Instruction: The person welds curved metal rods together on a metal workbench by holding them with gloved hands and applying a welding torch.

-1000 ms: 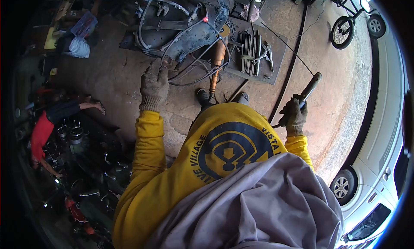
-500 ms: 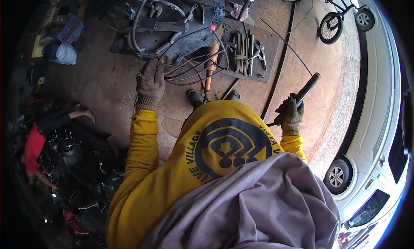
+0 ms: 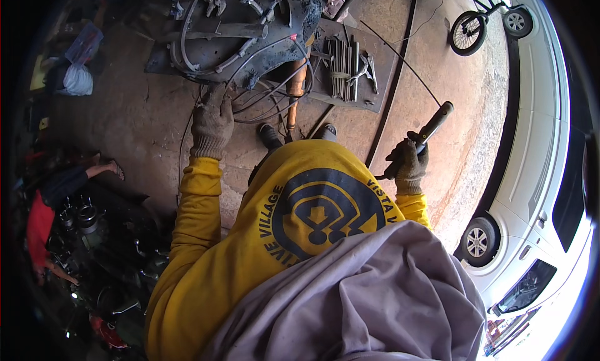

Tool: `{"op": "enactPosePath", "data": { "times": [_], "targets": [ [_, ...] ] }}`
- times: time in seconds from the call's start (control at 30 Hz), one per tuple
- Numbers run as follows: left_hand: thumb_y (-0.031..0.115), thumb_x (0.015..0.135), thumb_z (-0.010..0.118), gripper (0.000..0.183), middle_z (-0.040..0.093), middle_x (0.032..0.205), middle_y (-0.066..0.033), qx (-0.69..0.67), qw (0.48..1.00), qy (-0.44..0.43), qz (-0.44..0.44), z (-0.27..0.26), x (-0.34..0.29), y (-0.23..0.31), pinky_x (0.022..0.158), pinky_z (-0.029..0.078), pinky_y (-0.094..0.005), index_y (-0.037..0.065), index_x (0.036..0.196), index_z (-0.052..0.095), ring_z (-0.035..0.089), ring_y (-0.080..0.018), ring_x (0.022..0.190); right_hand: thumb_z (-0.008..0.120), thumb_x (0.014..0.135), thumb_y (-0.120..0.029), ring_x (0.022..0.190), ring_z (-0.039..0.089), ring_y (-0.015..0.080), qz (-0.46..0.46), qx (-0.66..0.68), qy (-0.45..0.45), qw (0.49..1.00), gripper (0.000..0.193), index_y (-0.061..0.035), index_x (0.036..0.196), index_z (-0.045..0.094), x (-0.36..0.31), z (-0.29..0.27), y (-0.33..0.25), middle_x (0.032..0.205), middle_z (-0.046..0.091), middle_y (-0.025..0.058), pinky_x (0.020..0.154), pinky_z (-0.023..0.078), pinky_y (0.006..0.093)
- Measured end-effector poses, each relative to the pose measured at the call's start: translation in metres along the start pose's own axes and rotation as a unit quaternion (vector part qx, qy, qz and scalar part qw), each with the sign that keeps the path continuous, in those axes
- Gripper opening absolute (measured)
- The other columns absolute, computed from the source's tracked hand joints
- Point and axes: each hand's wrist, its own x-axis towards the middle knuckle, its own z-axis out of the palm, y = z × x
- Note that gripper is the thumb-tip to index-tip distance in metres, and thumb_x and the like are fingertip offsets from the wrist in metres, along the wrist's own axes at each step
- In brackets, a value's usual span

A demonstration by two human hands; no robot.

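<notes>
A dark cylindrical tool handle (image 3: 433,125) is gripped tightly by the right hand (image 3: 409,164) in a coarse knitted glove, while the gloved left hand (image 3: 212,125) is laid flat, fingers loose, beside thin curved wires (image 3: 269,98).

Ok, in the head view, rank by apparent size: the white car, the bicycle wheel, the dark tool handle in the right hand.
1. White car, by far largest.
2. Bicycle wheel.
3. Dark tool handle in the right hand; close to the wheel's size, and nearer the camera, so uncertain.

A single fisheye view from the person's head looks steeply down past the yellow sleeves (image 3: 187,248) to the concrete floor (image 3: 137,123) well below, edges bending outward, a white car (image 3: 537,192) curving along the right rim
</notes>
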Motion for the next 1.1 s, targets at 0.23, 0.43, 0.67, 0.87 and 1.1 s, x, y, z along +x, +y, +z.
{"op": "enactPosePath", "data": {
  "times": [0.23,0.43,0.67,0.87,1.1],
  "targets": [
    [0.025,0.098,0.056,0.035,0.066,0.123,-0.0172,0.067,0.997,-0.007,0.046,0.029,-0.006,-0.034,0.086,0.053,-0.0456,0.011,0.130,0.059,0.065,-0.0384,0.106,0.064,0.096,-0.022,0.056,0.059,0.0158,0.015,-0.020,-0.015,1.000,0.036,-0.0004,0.123,0.054,-0.002,0.003,0.010,0.076,0.058,0.0067,0.049,0.055,0.0310],
    [0.031,0.102,0.050,0.037,0.065,0.122,-0.0187,0.007,0.999,-0.046,-0.022,0.036,-0.003,-0.041,0.084,0.053,-0.0464,0.013,0.134,0.056,0.065,-0.0382,0.105,0.064,0.095,-0.023,0.056,0.059,0.0160,0.008,-0.024,-0.027,0.999,0.038,-0.0001,0.124,0.053,-0.005,0.002,0.009,0.076,0.058,0.0071,0.049,0.055,0.0307],
    [0.033,0.105,0.045,0.040,0.068,0.111,-0.0211,0.044,0.992,-0.010,0.122,0.026,0.007,-0.041,0.084,0.053,-0.0446,0.011,0.137,0.054,0.068,-0.0345,0.102,0.064,0.094,-0.021,0.057,0.061,0.0167,0.011,-0.043,-0.076,0.996,0.041,0.0024,0.125,0.052,-0.010,0.000,0.001,0.077,0.059,0.0075,0.051,0.055,0.0297],
    [0.032,0.103,0.051,0.046,0.063,0.124,-0.0201,-0.105,0.988,-0.113,-0.014,-0.011,0.029,0.003,0.093,0.052,-0.0419,0.008,0.142,0.048,0.065,-0.0344,0.109,0.067,0.089,-0.016,0.062,0.063,0.0154,0.044,-0.019,-0.117,0.992,0.044,0.0013,0.127,0.052,-0.023,0.004,-0.009,0.079,0.062,0.0063,0.057,0.055,0.0284],
    [0.026,0.085,0.077,0.079,0.065,0.112,-0.0172,-0.164,0.969,-0.187,0.010,-0.022,0.030,0.010,0.090,0.053,-0.0403,0.008,0.150,0.035,0.066,-0.0275,0.101,0.070,0.089,-0.019,0.059,0.061,0.0136,0.048,-0.039,-0.151,0.987,0.048,0.0012,0.129,0.051,-0.030,0.005,-0.012,0.081,0.063,0.0045,0.054,0.051,0.0258]
  ]
}}
